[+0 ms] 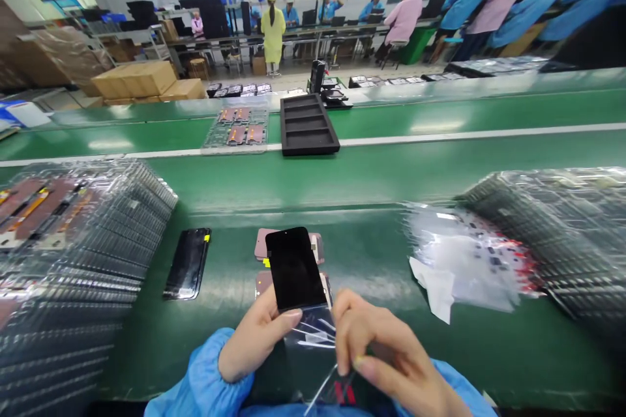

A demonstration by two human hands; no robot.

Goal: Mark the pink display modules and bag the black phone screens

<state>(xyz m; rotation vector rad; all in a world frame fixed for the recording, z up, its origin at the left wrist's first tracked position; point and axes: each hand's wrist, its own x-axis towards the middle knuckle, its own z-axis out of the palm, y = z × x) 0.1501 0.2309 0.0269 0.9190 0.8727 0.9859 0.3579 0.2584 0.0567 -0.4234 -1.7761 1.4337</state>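
Observation:
A black phone screen (294,268) is gripped at its lower left by my left hand (264,332), thumb along the near edge. From that near edge a clear plastic film (313,339) with bright reflections stretches toward me; red marks show at its lower part. My right hand (386,345) pinches the film between thumb and fingers, just right of the screen. Beneath the raised screen lie pinkish phone panels (264,244), partly hidden, one with a yellow tab. Another black phone screen (187,264) with a yellow tab rests on the green table to the left.
Stacked clear trays (98,228) stand at left, holding panels on top; more stacked trays (572,208) stand at right. Loose clear films (469,257) with red tabs lie beside them. Beyond, a black compartment tray (308,124) and a clear tray (237,130) sit on the green belt. People work behind.

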